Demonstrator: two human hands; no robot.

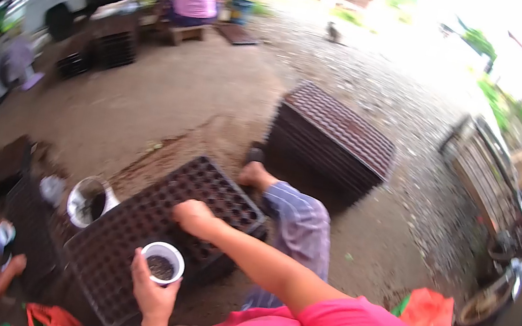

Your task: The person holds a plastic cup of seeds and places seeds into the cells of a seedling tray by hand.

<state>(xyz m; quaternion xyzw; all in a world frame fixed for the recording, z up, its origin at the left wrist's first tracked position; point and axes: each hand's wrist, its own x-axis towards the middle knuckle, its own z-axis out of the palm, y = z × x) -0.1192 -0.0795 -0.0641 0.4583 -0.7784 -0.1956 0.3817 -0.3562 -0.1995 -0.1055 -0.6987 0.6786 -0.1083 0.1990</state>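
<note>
white cup (pixel 172 255) of dark grains (pixel 160 268), held upright in left hand (pixel 154 293), fingers curled round it, above the near edge of black tray (pixel 116 236). right hand (pixel 194 215), fingers bunched at tray cells towards the far corner; grip cannot be told. white bucket (pixel 78 204) beside far edge.

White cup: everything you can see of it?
The white cup is round and open-topped, smooth, plastic by its look. Dark, grainy material lies inside, below the rim. The left hand grips it from the side, mouth up, by the cell tray; its base is hidden.
</note>
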